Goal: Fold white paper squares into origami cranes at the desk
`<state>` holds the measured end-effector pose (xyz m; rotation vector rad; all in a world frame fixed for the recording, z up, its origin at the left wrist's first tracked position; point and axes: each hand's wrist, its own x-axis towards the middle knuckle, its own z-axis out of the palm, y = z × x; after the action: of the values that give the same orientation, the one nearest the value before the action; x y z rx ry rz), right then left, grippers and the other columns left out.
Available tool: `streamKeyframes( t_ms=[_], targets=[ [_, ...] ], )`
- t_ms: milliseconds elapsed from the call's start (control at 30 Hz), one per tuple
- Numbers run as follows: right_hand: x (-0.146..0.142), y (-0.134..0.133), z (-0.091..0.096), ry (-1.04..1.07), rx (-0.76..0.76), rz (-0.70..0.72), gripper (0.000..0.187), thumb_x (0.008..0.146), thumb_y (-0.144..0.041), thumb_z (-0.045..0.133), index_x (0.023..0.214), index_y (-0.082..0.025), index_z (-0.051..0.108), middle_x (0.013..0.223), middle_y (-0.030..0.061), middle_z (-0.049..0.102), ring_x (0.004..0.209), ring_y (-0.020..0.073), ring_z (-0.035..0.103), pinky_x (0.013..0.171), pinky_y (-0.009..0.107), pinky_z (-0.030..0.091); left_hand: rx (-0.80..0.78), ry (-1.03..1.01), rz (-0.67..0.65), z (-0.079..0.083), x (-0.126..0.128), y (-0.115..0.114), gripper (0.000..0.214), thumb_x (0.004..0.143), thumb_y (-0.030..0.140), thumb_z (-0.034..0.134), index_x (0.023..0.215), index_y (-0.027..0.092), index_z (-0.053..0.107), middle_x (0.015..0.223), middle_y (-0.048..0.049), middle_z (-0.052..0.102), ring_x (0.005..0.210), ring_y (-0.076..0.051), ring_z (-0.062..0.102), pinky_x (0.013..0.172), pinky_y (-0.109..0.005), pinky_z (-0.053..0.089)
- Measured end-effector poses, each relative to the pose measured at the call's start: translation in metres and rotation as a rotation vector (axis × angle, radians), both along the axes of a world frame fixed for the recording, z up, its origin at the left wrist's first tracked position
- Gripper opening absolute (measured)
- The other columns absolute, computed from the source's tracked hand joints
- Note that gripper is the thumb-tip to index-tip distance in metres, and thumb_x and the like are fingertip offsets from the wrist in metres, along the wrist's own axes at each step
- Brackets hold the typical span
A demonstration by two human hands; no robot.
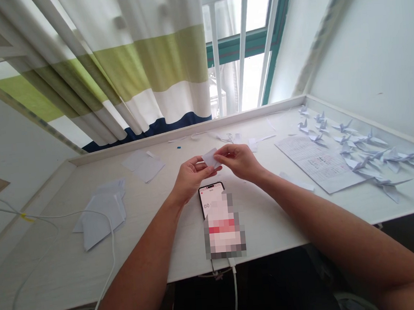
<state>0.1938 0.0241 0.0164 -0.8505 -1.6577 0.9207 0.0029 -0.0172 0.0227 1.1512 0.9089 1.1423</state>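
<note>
Both my hands meet above the middle of the pale desk (pixel 277 226) and pinch a small folded piece of white paper (pixel 210 158) between them. My left hand (pixel 190 178) grips its left side with closed fingers. My right hand (pixel 241 161) grips its right edge between thumb and fingertips. Just below the hands a phone (pixel 216 211) lies flat on the desk with its screen lit and a cable plugged into its near end.
Several folded paper cranes (pixel 363 154) line the right side beside a printed sheet (pixel 315 163). A stack of white paper squares (pixel 102 215) lies at left, more sheets (pixel 144 165) behind. A white cable (pixel 54 219) loops across the left. Curtains (pixel 143 69) hang at the window behind.
</note>
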Motion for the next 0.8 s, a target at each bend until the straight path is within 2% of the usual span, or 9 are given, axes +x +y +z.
streamKeyframes(
  t_ms=[300, 400, 500, 700, 800],
  targets=[
    [-0.0008, 0.0000, -0.0010, 0.024, -0.006, 0.021, 0.021, 0.088, -0.040, 0.079, 0.088, -0.022, 0.071, 0.085, 0.0039, 0.077, 0.082, 0.0207, 0.074, 0.081, 0.040, 0.064, -0.029, -0.049, 0.035, 0.0016, 0.0029, -0.0019, 0.052, 0.068, 0.034, 0.101, 0.108, 0.012, 0.075, 0.100, -0.0123, 0.085, 0.100, -0.029, 0.083, 0.104, -0.050, 0.062],
    [0.0000, -0.0015, 0.0005, 0.082, -0.065, 0.059, 0.033, 0.086, -0.042, 0.083, 0.100, -0.025, 0.058, 0.079, -0.0013, 0.073, 0.074, 0.0184, 0.072, 0.073, 0.037, 0.063, -0.045, -0.060, 0.051, 0.0025, 0.0042, -0.0025, 0.054, 0.066, 0.033, 0.102, 0.106, 0.011, 0.075, 0.098, -0.0121, 0.085, 0.097, -0.029, 0.083, 0.101, -0.049, 0.062],
    [0.0002, -0.0028, 0.0019, 0.113, -0.090, 0.063, 0.042, 0.085, -0.043, 0.085, 0.104, -0.026, 0.052, 0.079, -0.0031, 0.072, 0.074, 0.0179, 0.072, 0.074, 0.038, 0.062, -0.050, -0.068, 0.060, 0.0031, 0.0049, -0.0031, 0.053, 0.066, 0.033, 0.103, 0.105, 0.011, 0.075, 0.098, -0.0127, 0.085, 0.096, -0.029, 0.083, 0.102, -0.048, 0.062],
    [-0.0021, 0.0000, -0.0014, 0.151, -0.164, 0.125, 0.055, 0.079, -0.049, 0.090, 0.118, -0.023, 0.061, 0.087, 0.0009, 0.077, 0.077, 0.0211, 0.075, 0.079, 0.042, 0.063, -0.037, -0.105, 0.093, 0.0020, 0.0053, -0.0025, 0.055, 0.064, 0.033, 0.103, 0.106, 0.012, 0.074, 0.099, -0.0122, 0.086, 0.097, -0.029, 0.083, 0.103, -0.050, 0.062],
    [-0.0029, 0.0007, -0.0023, 0.134, -0.205, 0.161, 0.044, 0.082, -0.056, 0.086, 0.101, -0.018, 0.073, 0.089, 0.0063, 0.079, 0.082, 0.0218, 0.075, 0.081, 0.041, 0.061, -0.024, -0.110, 0.111, 0.0013, 0.0059, -0.0023, 0.053, 0.065, 0.033, 0.103, 0.105, 0.012, 0.075, 0.100, -0.0117, 0.086, 0.098, -0.028, 0.083, 0.104, -0.050, 0.062]
  ],
)
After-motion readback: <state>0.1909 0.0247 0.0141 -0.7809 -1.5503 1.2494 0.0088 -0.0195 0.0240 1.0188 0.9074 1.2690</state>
